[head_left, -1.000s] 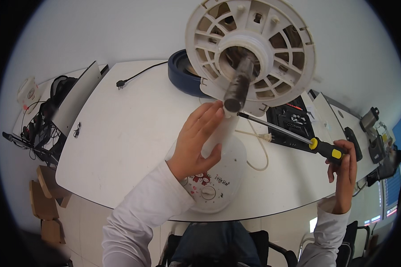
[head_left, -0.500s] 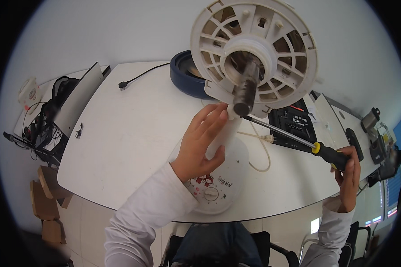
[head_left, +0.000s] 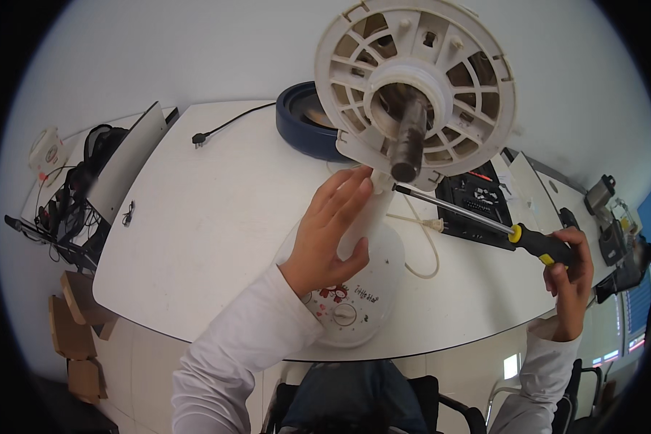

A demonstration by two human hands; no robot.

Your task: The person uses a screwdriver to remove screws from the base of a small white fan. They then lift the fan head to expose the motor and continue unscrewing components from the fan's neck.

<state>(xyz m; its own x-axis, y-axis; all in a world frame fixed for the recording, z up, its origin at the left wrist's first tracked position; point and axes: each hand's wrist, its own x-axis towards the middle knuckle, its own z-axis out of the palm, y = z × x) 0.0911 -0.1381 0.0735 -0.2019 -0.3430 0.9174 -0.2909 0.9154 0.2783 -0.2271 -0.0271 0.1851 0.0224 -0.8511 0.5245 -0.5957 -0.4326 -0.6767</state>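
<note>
A white electric fan [head_left: 375, 155] stands before me without its blades. Its round slotted motor housing has a dark metal shaft [head_left: 410, 141] pointing toward me, and its base [head_left: 369, 318] carries a dial and red cartoon figures. My left hand [head_left: 325, 235] is around the fan's neck from the left, fingertips just under the housing and thumb in front. In my right hand [head_left: 571, 278] is a long screwdriver [head_left: 477, 218] with a black and yellow handle, gripped near the handle's end. The screwdriver's dark tip is beside the neck below the shaft; whether it touches is unclear.
Behind the fan lies a dark blue round object [head_left: 304, 123], with a black plug and cord [head_left: 201, 137] to its left. An opened black tool case [head_left: 477, 206] and a pale plug [head_left: 434, 225] are at right. Cardboard boxes [head_left: 72, 325] stand at left, below the white table [head_left: 188, 239].
My right hand and the screwdriver have moved slightly right, so the tip now shows. The fan's housing has shifted a little to the right. My left hand stays nearly where it was.
</note>
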